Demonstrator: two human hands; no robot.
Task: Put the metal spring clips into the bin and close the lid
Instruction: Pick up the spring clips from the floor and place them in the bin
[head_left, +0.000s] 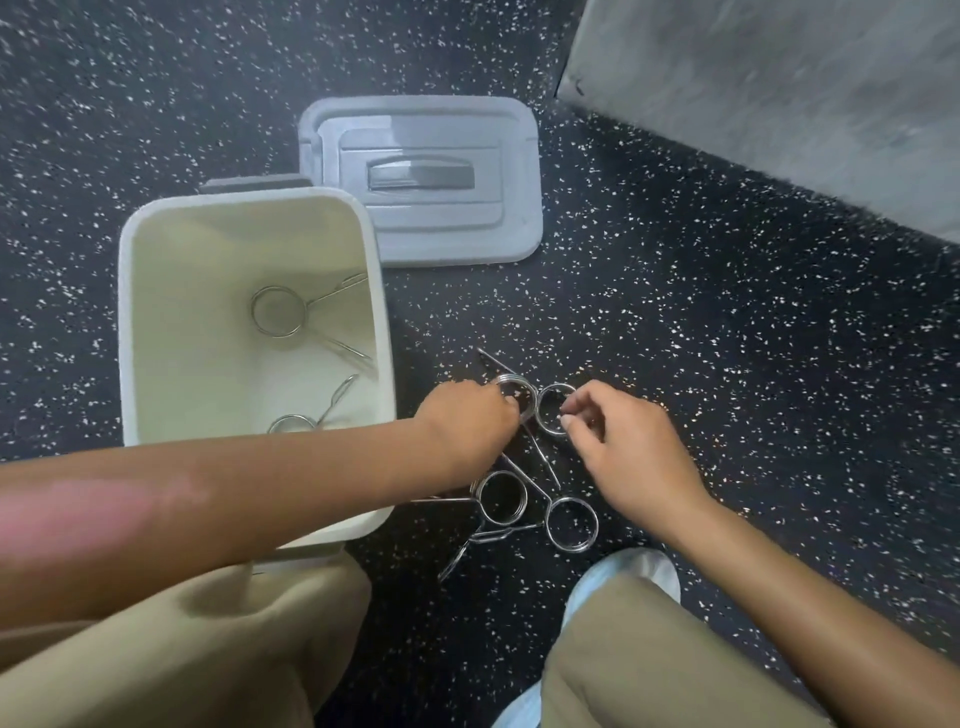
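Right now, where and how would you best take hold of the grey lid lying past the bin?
Grip the grey lid by its raised centre handle, coming straight down from above. It lies flat on the floor, handle side up, with nothing on top; the thin edges sit flush to the floor and look harder to pinch.

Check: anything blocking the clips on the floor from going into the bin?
Nothing visible. The bin is open, its lid lying on the floor beyond it. Left hand and right hand already touch clips.
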